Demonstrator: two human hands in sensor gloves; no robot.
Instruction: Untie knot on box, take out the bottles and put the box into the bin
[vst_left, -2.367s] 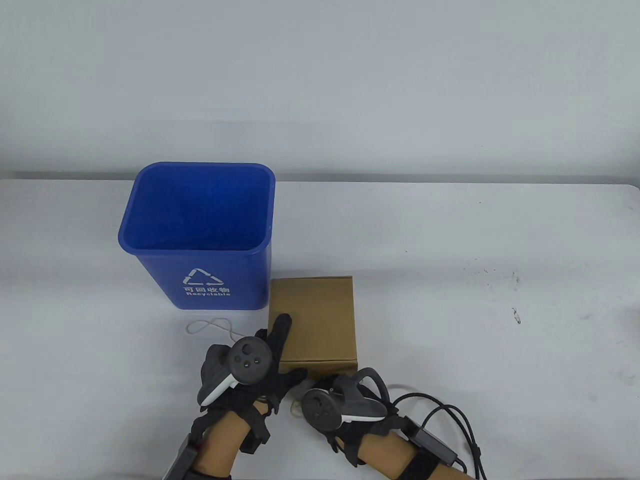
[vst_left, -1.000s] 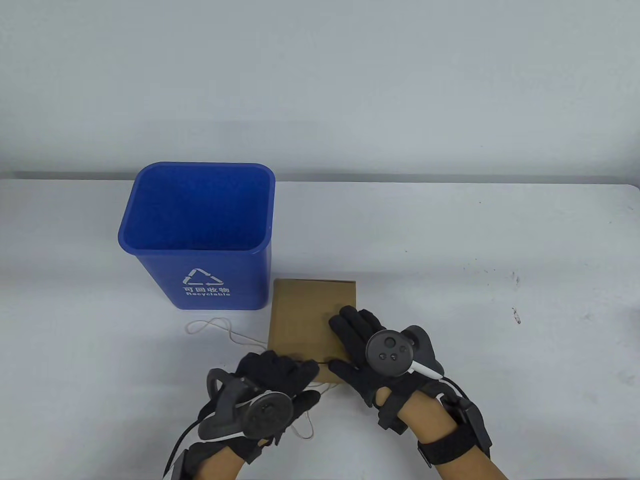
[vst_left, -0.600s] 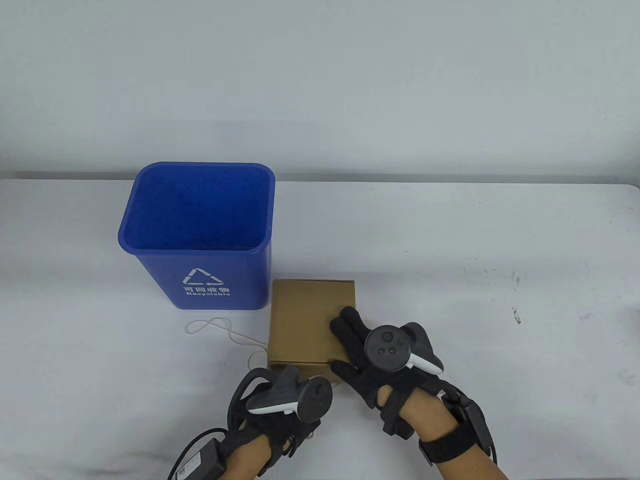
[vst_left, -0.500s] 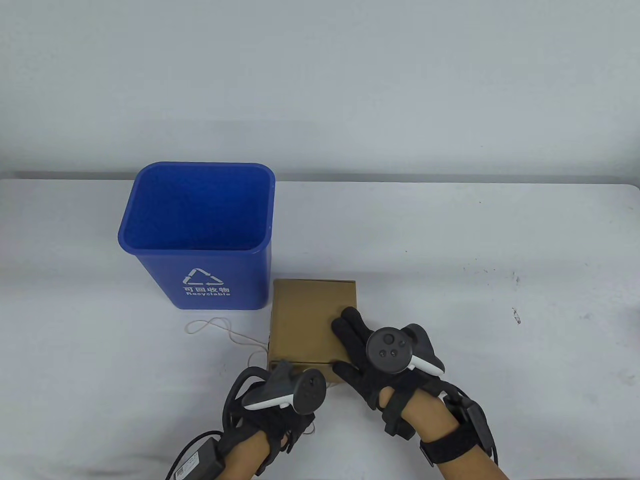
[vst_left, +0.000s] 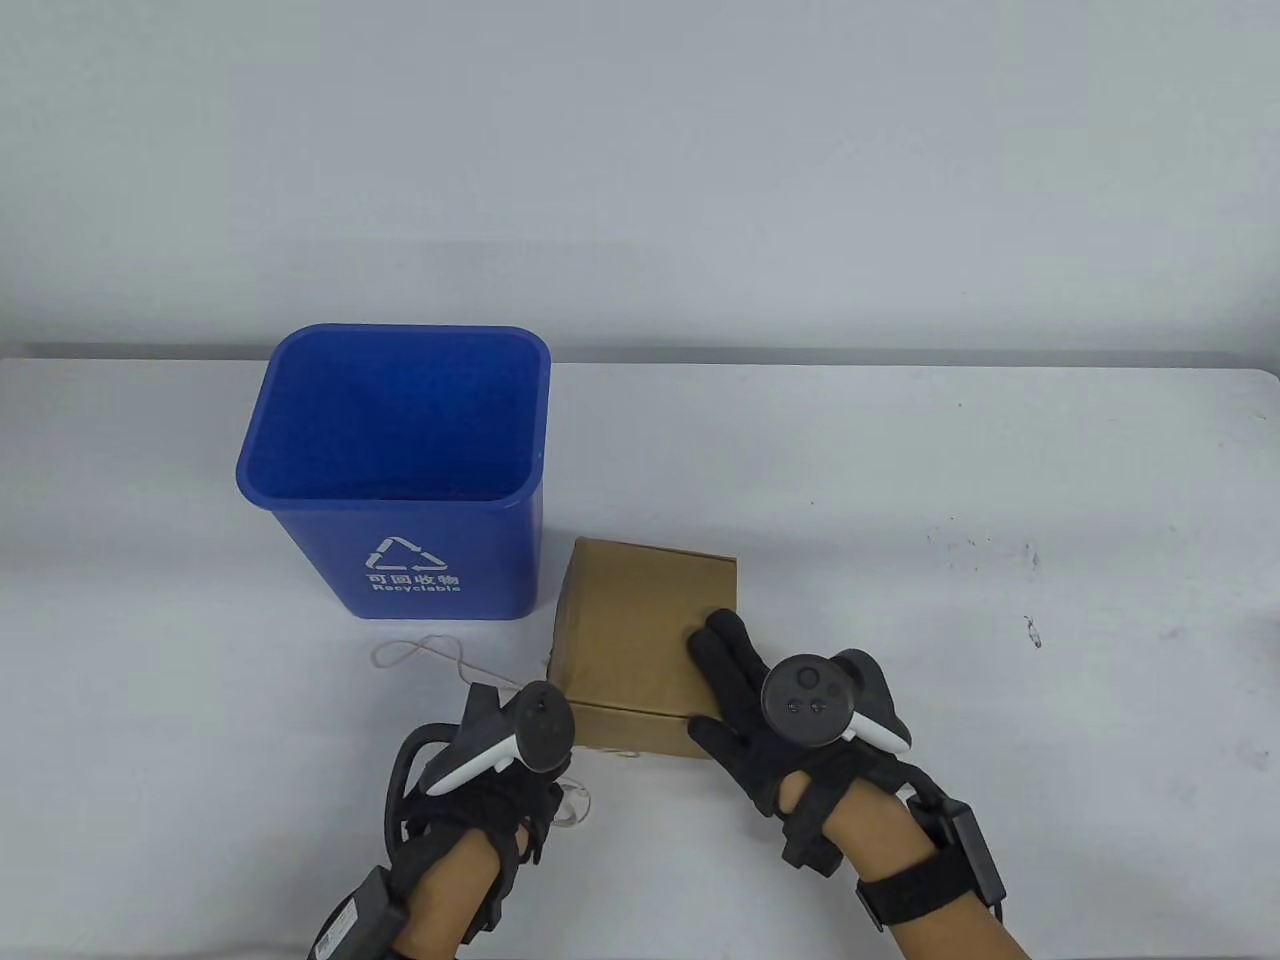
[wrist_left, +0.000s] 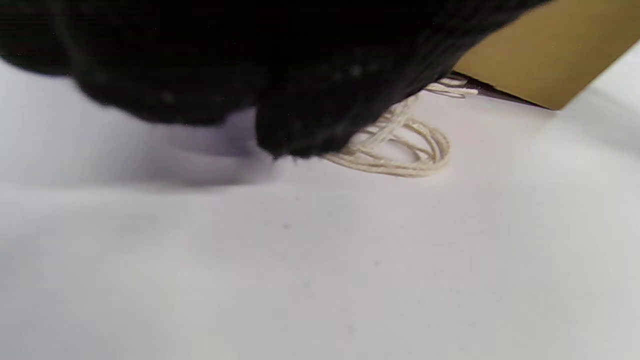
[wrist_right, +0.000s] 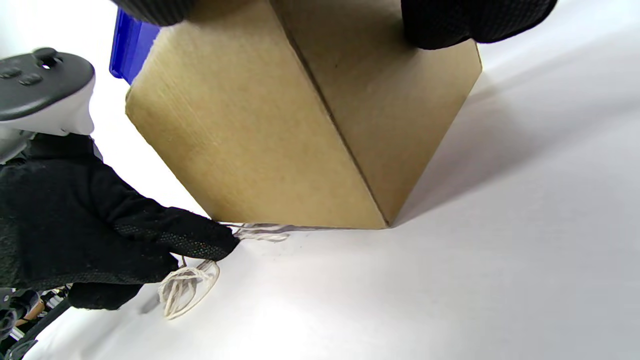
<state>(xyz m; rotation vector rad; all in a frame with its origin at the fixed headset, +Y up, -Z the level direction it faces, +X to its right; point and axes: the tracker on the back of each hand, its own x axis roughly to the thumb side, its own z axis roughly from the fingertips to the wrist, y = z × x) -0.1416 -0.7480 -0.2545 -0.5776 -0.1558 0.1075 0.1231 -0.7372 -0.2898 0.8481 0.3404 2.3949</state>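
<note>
Cardboard box (vst_left: 645, 630) now sits skewed and shifted slightly rightward, beside the blue bin (vst_left: 395, 470) near the tabletop's front edge; moments ago it lay square. The right hand (vst_left: 770, 715) presses straight fingers (vst_left: 722, 650) on its lid while the left hand (wrist_right: 125, 240) pinches the pale string (wrist_right: 187, 285) at its base. The string seems to be sliding free; opening probably comes next.

Box (vst_left: 640, 625): plain tan cardboard. Bin (vst_left: 400, 470): blue, white recycling mark. String (wrist_right: 187, 285): cream, perhaps off-white. Gloves on left hand (vst_left: 480, 790) and right hand (vst_left: 770, 735): black. Table (vst_left: 1000, 700): white.
</note>
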